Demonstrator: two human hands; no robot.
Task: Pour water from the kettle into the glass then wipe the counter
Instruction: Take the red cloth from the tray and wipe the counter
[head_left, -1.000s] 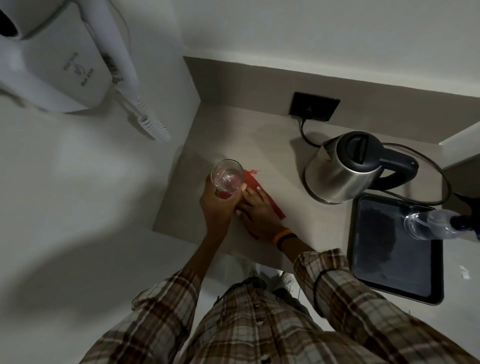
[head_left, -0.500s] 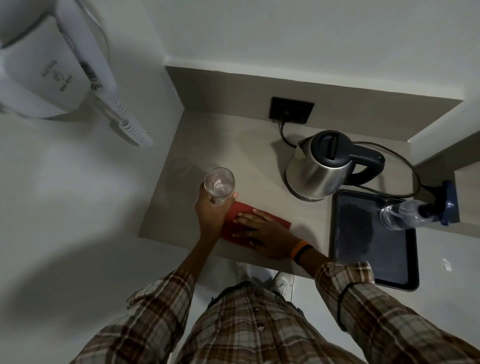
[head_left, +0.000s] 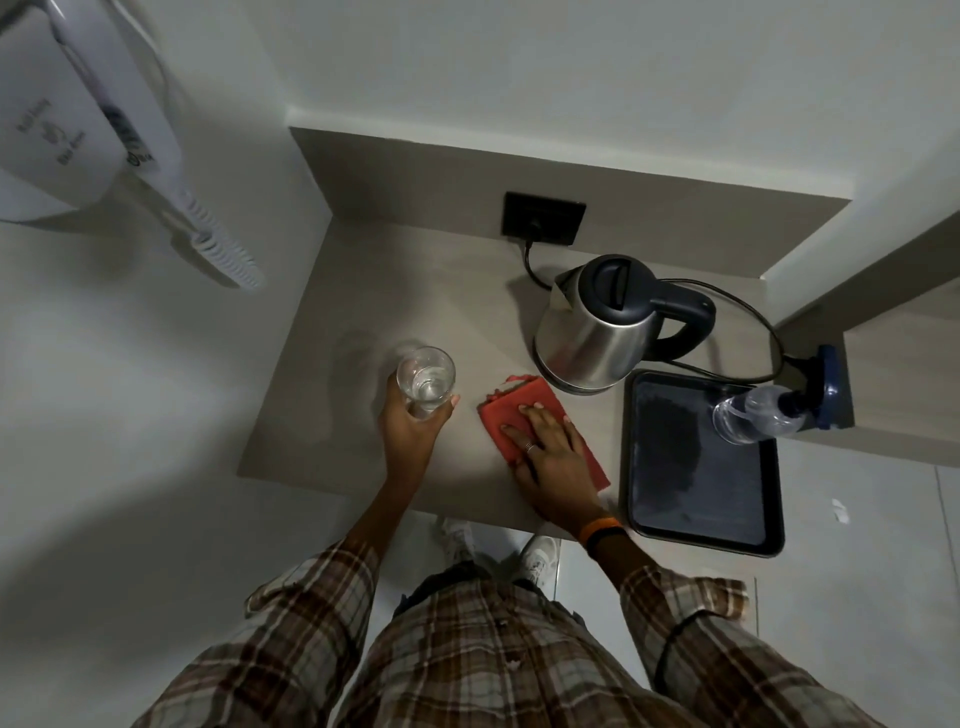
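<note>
On the grey counter (head_left: 363, 291), left hand (head_left: 410, 436) is wrapped around the glass (head_left: 426, 382), which has some water in it. Right hand (head_left: 550, 457) is spread flat, palm down on a red cloth (head_left: 498, 410) just in front of the steel kettle (head_left: 597, 332). Black tray (head_left: 701, 530) sits just right of the cloth.

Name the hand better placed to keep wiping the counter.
Right. The right hand lies flat on the red cloth on the counter, while the left hand is occupied holding the glass.
</note>
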